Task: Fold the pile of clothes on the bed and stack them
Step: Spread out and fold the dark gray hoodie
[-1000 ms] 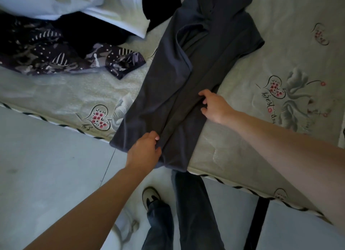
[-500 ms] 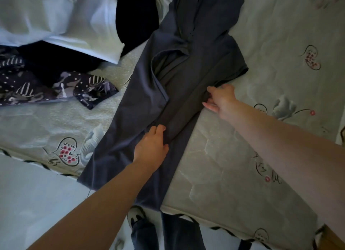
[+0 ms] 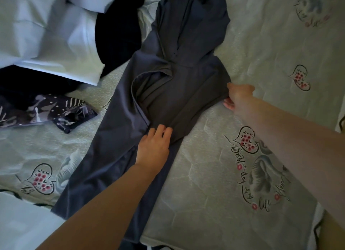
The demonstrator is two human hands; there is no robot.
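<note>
Readable text found on one surface only: bed cover [image 3: 214, 184].

- Right of frame centre, beside my right forearm: black script printed next to heart motif [image 3: 246, 140], running downward; reads "best day". Further script below it, too looped to make out.
- Lower left of frame: second heart motif [image 3: 40, 178] with short script at its lower edge; illegible.
- Upper right corner: more script; blurred, illegible.

No brands, numbers or labels legible on garments.

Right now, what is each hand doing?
Left hand: open, fingers resting flat on the dark grey cotton garment.
Right hand: pinching that garment's right edge.
</note>
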